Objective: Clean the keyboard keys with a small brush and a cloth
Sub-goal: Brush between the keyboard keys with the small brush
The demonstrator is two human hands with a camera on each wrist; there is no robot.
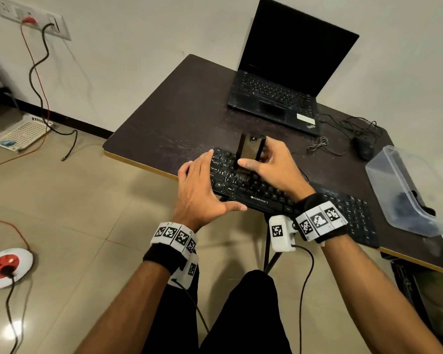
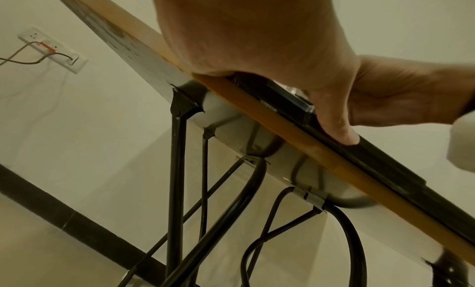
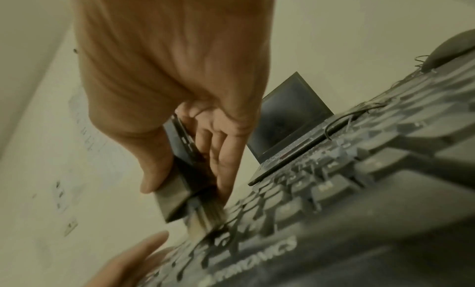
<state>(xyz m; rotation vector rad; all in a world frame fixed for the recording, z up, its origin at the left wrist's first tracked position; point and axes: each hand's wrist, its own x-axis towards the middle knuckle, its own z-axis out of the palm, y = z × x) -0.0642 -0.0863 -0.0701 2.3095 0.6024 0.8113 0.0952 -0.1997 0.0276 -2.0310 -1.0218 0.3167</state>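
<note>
A black keyboard (image 1: 258, 198) lies at the front edge of the dark table (image 1: 179, 118). My right hand (image 1: 256, 160) pinches a flat wide brush (image 1: 250, 146) held upright, thumb on one face and fingers on the other. Its bristles (image 1: 243, 177) press on keys in the left-middle of the board. In the right wrist view the brush (image 3: 177, 191) has its bristles (image 3: 205, 216) splayed against the keys of the keyboard (image 3: 334, 200). My left hand (image 1: 205, 187) grips the keyboard's left end, and its thumb (image 2: 339, 126) lies along the front edge. No cloth is plainly visible.
An open laptop (image 1: 279, 93) stands at the back of the table. A mouse (image 1: 363, 146) with loose cables lies to its right. A clear plastic container (image 1: 394, 180) holding something dark sits at the right. The yellow table edge (image 2: 282, 116) runs just under the keyboard.
</note>
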